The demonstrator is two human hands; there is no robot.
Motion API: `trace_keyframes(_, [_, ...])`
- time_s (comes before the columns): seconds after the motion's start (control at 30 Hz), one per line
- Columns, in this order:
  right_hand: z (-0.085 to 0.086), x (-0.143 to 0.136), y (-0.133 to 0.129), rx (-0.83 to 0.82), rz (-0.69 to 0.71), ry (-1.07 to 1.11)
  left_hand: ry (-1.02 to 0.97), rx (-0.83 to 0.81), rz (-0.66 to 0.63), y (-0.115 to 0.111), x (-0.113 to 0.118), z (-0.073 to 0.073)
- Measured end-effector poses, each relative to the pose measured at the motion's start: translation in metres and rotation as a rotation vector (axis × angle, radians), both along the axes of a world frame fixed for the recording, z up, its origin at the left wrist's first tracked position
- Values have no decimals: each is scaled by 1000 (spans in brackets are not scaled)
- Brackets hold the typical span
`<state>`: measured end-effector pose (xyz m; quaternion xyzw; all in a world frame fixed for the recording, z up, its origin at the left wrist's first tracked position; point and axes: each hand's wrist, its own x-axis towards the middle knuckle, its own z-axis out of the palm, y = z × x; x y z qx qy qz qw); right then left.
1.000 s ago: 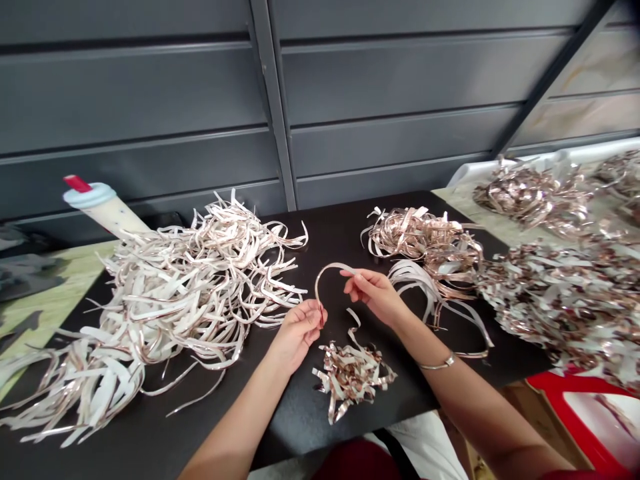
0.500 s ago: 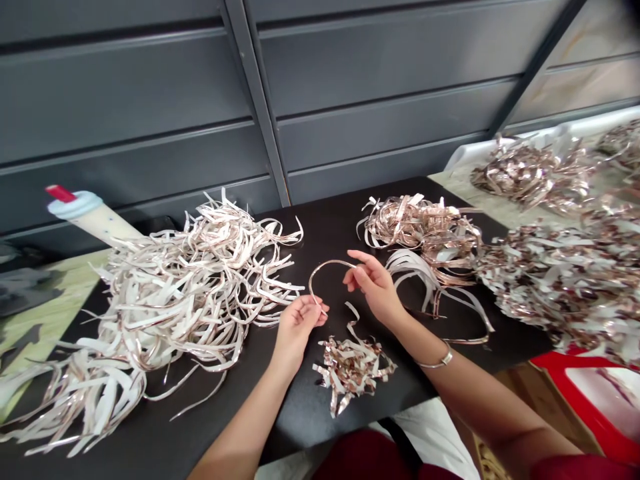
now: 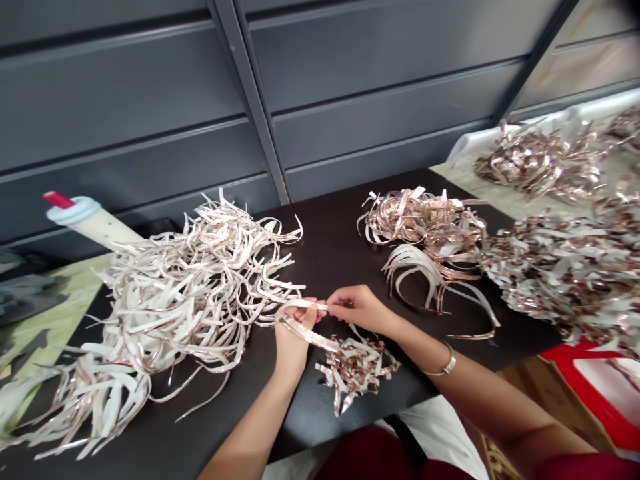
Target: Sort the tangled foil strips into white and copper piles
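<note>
A curled strip (image 3: 309, 335), white on one side and shiny rose-gold on the other, loops over my left hand (image 3: 295, 333). That hand is closed, its thumb and fingers pinching the strip near one end. My right hand (image 3: 361, 309) meets it there, fingers pressed together at the tip of the strip; what exactly lies between them is partly hidden. Just below both hands is a small heap of short crinkled strip pieces (image 3: 355, 373). Left of my hands spreads a big tangled pile of long white strips (image 3: 185, 287) with rose-gold edges.
A black table (image 3: 330, 227) carries the piles. At right lie a bundle of rose-gold strips (image 3: 420, 220), loose white curls (image 3: 413, 263) and a large crinkled heap (image 3: 575, 273). A pale roll-shaped object (image 3: 100, 223) with a red end stands back left. A red box (image 3: 595, 393) is lower right.
My right hand has come down and left to my left hand, its fingers closing at the strip's end. The strip has swung from an upright arch to a loop over my left hand.
</note>
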<state>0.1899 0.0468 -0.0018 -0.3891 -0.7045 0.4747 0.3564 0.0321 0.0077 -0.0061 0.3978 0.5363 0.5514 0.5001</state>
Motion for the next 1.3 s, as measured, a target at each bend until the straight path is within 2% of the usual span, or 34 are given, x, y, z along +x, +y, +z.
trace_keyframes(0.1, [1,-3,-3,119,-58,-31,89,-6,11,0,1,5])
trace_keyframes(0.3, [4,-5,-8,247,-138,-76,230,-47,-82,-1,2,10])
trace_keyframes(0.43, [3,-4,-12,385,-163,-127,356,70,-140,-4,1,10])
trace_keyframes(0.63, [-4,0,-10,532,-43,-295,549,259,-198,-5,0,6])
trace_keyframes(0.8, [-5,-1,-10,581,-37,-415,696,426,-272,-6,0,6])
trace_keyframes(0.93, [-2,-3,-12,593,-92,-452,732,432,-293,-8,3,7])
trace_keyframes(1.03, [-1,-3,-10,559,-131,-396,715,392,-284,-8,4,7])
trace_keyframes(1.17, [-1,2,-5,550,-16,-319,668,322,-222,-7,4,8])
trace_keyframes(1.3, [-2,6,-2,624,48,-382,755,382,-225,-7,4,9])
